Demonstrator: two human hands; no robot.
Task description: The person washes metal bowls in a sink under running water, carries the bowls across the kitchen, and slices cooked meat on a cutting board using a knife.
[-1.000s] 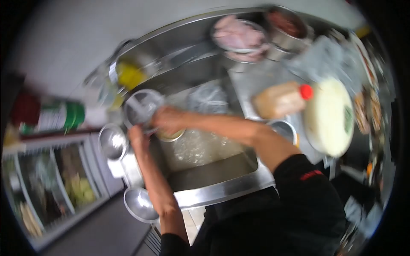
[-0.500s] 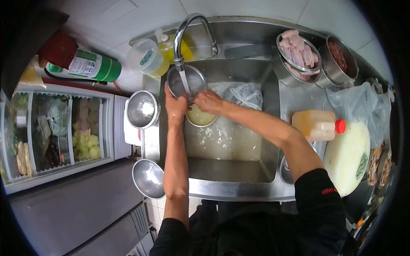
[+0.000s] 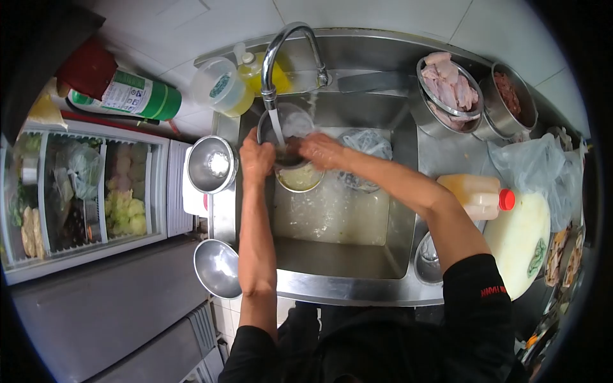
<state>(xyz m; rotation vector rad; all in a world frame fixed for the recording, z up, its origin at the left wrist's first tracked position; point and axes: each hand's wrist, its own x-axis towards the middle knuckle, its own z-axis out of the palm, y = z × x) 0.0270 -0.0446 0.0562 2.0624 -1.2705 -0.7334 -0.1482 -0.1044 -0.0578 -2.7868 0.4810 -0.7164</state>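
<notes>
Under the running faucet (image 3: 269,96), a metal bowl (image 3: 271,124) is tilted in the sink, with water splashing inside it. My left hand (image 3: 257,156) is closed on the bowl's left rim. At the bowl's near right side is my right hand (image 3: 319,150), smeared by motion, so its fingers do not show clearly. Just below the bowl, a round container (image 3: 299,178) with pale, cloudy contents is partly hidden by it. To the right of my right hand, a tied clear plastic bag (image 3: 367,147) lies in the water of the sink (image 3: 332,258).
Two metal bowls (image 3: 211,164) (image 3: 217,268) stand at the left edge. Pots of raw meat (image 3: 450,89), a red-capped jug (image 3: 469,191) and a large pale melon (image 3: 520,246) crowd the right counter. A yellow soap bottle (image 3: 252,67) stands behind.
The metal bowl has shifted slightly right and towards me, still under the stream. My right hand has moved a little to the right and is now blurred. Water splashes more around the bowl.
</notes>
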